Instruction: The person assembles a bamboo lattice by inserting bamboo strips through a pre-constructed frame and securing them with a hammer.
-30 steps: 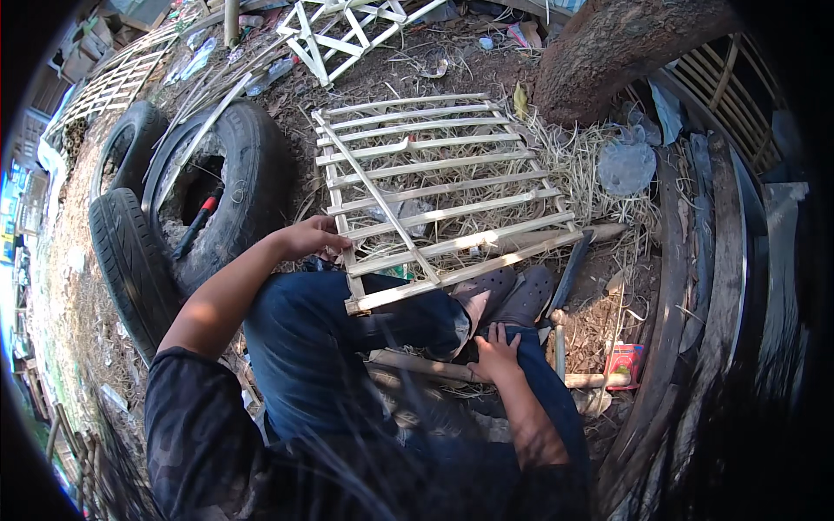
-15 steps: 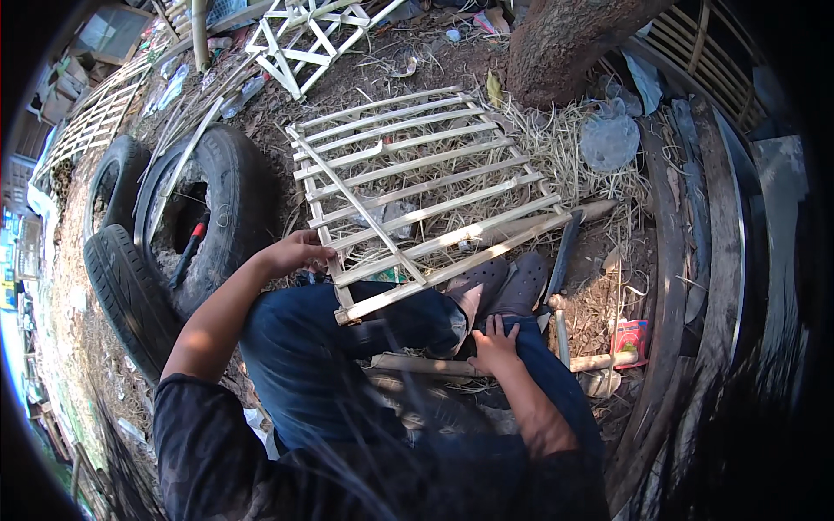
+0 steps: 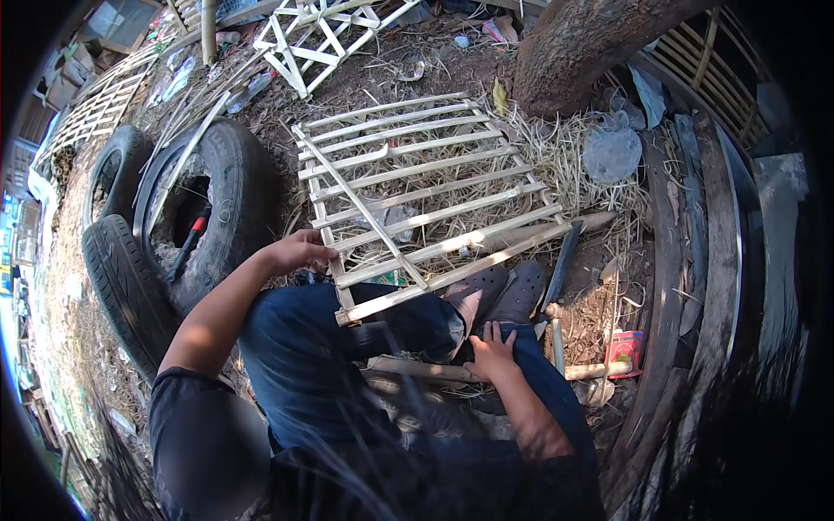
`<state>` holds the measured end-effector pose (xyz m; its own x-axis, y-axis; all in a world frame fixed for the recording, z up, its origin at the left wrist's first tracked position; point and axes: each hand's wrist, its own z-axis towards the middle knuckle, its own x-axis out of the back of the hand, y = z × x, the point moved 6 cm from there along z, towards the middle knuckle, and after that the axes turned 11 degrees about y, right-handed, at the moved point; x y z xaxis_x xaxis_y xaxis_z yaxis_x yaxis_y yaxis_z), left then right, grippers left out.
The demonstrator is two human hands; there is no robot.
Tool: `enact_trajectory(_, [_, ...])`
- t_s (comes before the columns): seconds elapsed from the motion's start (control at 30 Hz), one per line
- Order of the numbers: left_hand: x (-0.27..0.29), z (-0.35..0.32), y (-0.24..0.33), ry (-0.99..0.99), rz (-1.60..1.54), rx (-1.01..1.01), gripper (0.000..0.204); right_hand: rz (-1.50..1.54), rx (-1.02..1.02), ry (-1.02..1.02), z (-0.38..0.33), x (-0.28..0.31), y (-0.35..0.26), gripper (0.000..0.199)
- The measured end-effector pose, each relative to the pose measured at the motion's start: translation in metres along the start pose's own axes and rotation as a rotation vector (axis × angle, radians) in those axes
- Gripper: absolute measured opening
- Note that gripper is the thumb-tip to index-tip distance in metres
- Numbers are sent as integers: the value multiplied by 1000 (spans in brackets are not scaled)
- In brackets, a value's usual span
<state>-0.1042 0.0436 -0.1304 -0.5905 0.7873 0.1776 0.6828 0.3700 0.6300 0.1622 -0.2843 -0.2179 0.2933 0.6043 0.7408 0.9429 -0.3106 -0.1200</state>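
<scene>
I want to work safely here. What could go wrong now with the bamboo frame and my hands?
1. The left hand grips the side rail of the bamboo frame; the split slat edges may give splinters.
2. The frame's near corner rests on your knee, so it might slip off and shift.
3. The right hand rests beside the shoes, close to the dark blade on the ground; reaching without looking could cause a cut.

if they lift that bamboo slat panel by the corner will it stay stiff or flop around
The bamboo slat panel would probably stay fairly stiff: a diagonal brace crosses its slats. It looks light for its size, being thin split strips with open gaps. Lifted from the side rail where the left hand rests, it may twist a little, and the long far end could sag or snag on the straw.
</scene>
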Motion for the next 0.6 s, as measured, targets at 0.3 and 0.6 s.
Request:
enact_trajectory(0.3, [-5, -6, 11, 47, -34, -58, 36, -23, 0, -3, -1, 1, -1, 68])
enact_trajectory(0.6, [-5, -7, 12, 43, 10, -54, 40, -41, -4, 1, 0, 0, -2, 68])
